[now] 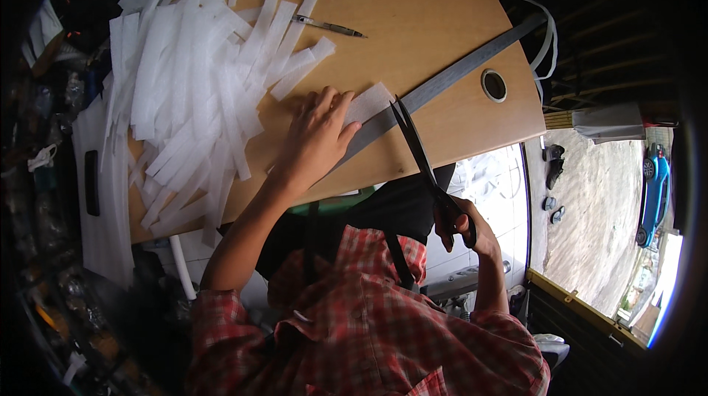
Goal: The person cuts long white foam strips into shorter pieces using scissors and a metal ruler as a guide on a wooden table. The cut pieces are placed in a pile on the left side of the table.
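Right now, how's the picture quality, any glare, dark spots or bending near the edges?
Head view: daylight lights the table and paper strips evenly; the left side and corners fall dark; the floor outside at right is washed out; the long ruler bows from fisheye; the scissors look sharp.

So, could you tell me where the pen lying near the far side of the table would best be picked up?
Probably at the middle of the pen, pinched across its thin barrel from above. It lies flat on bare wood, tip pointing right, and its left end touches the white strips, so the free right half is easier to reach.
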Motion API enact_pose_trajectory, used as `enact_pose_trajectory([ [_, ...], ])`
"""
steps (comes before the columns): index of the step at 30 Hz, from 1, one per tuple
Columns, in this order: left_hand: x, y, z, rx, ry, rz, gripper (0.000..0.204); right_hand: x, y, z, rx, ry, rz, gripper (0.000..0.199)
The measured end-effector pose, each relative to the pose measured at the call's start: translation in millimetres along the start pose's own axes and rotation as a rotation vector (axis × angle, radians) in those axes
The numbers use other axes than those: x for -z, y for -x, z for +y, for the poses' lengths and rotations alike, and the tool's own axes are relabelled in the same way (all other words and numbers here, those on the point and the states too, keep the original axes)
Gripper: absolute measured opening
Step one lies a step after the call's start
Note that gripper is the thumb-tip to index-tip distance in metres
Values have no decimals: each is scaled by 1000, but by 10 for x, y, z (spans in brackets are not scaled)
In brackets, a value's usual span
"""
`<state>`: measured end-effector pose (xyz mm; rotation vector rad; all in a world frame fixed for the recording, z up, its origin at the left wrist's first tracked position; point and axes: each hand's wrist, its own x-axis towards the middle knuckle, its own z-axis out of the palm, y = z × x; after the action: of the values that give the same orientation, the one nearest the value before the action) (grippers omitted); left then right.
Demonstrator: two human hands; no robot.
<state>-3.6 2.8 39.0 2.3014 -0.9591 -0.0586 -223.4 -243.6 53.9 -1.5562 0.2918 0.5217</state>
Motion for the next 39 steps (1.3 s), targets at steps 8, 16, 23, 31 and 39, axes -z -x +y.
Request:
enact_pose_trajectory([
  [8, -238, -119, -222, 96, 43, 104, 22, 21, 53, -26, -6, 94, -6, 103],
  [16, -4, -205, -55, 346, 661, -182, 23, -73, -42, -99, 51, 87, 14, 103],
  [23, 101, -244, -144, 396, 738, -200, 25, -58, -76, -89, 119, 146, -7, 95],
  [31, 107, -375, -22, 343, 766, -404, 25, -95, -139, -137, 114, 176, 80, 103],
  [39, 79, -381, -156, 362, 747, -412, 26, -64, -252, -41, 119, 148, 113, 82],
])
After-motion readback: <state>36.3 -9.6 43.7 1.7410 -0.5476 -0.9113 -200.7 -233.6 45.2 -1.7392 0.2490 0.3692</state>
